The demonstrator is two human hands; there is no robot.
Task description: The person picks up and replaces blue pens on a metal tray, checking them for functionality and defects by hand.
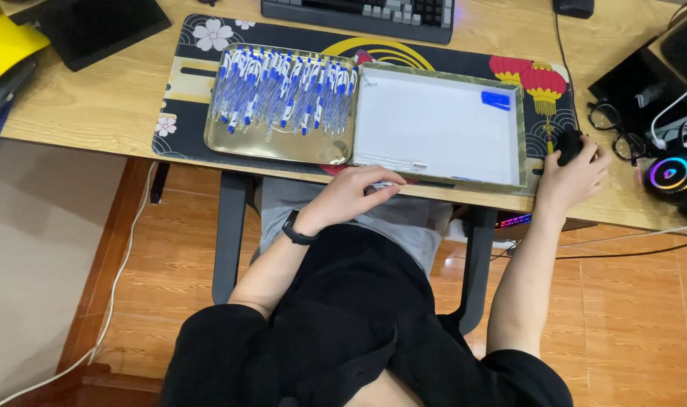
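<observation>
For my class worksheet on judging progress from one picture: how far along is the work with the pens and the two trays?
Barely begun. Done: a few blue pieces lie in a corner of the white-lined box. In hand: the left hand rests at the box's near edge, seemingly on a pen; the right hand touches a black mouse. Left: a full row of blue-and-white pens sits in the gold tin lid.

1. I see a black short-sleeved top [358, 332], loose at the shoulders.
2. Grey shorts [404, 218] show at the lap.
3. Left wrist carries a black band [297, 232], slim, watch-like.
4. Both forearms bare; right wrist unadorned.
</observation>
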